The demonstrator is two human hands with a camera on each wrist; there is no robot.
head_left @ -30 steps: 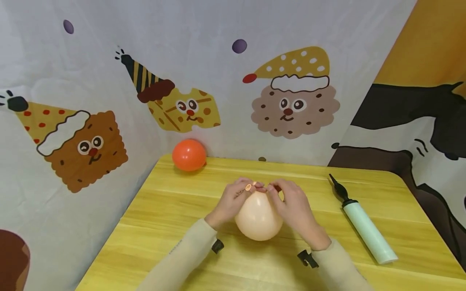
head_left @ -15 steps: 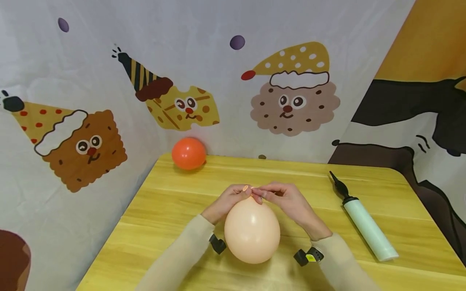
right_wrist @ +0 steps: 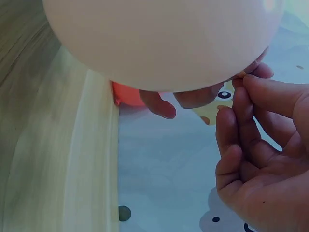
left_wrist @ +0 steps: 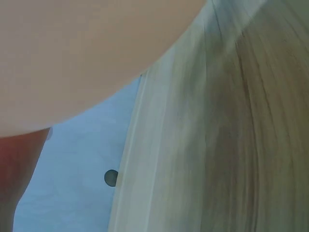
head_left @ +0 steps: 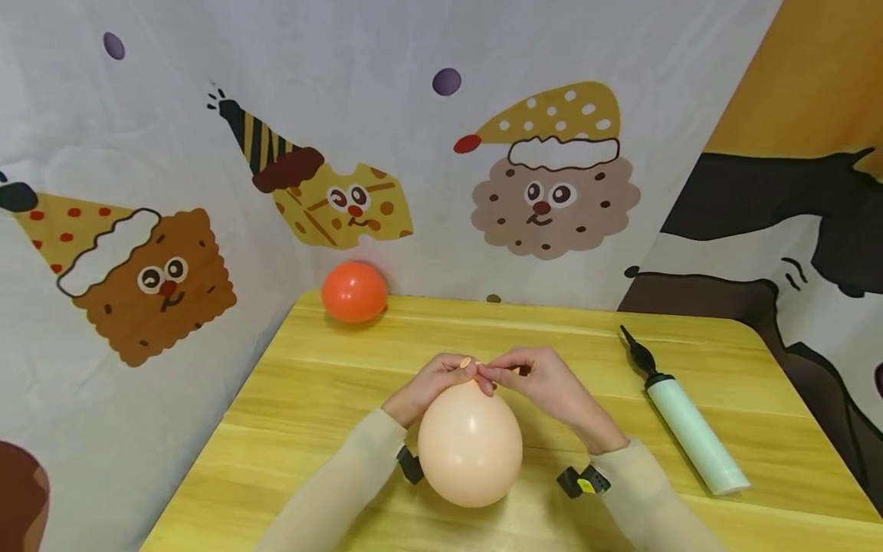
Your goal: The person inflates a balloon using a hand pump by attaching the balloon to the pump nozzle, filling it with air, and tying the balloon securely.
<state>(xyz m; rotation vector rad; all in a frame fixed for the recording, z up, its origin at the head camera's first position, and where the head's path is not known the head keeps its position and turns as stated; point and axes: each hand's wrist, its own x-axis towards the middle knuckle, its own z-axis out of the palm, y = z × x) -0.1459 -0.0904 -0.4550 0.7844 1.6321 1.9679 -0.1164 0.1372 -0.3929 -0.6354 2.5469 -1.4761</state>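
Observation:
A peach-coloured inflated balloon (head_left: 471, 448) hangs below both hands, its neck upward. Round the neck, the left hand (head_left: 426, 387) grips with thumb and fingers, and the small rolled mouth shows above its thumb. The right hand (head_left: 555, 387) pinches at the neck with thumb and index finger, touching the left fingertips. In the right wrist view the right hand (right_wrist: 270, 150) has its other fingers curled, and the balloon (right_wrist: 164, 43) hides most of the left hand. The balloon (left_wrist: 82, 53) fills the upper left of the left wrist view; the pinched neck is hidden there.
An orange-red balloon (head_left: 355, 292) sits at the table's back left corner. On the right lies a mint-green hand pump (head_left: 697, 435) with a black nozzle pointing away. A printed cloth (head_left: 428, 230) hangs behind the yellow wood-grain table (head_left: 276, 460).
The right hand has come left to meet the left fingers at the neck. The peach balloon has swung lower and toward the body, then slightly left. The pump and orange-red balloon stay put.

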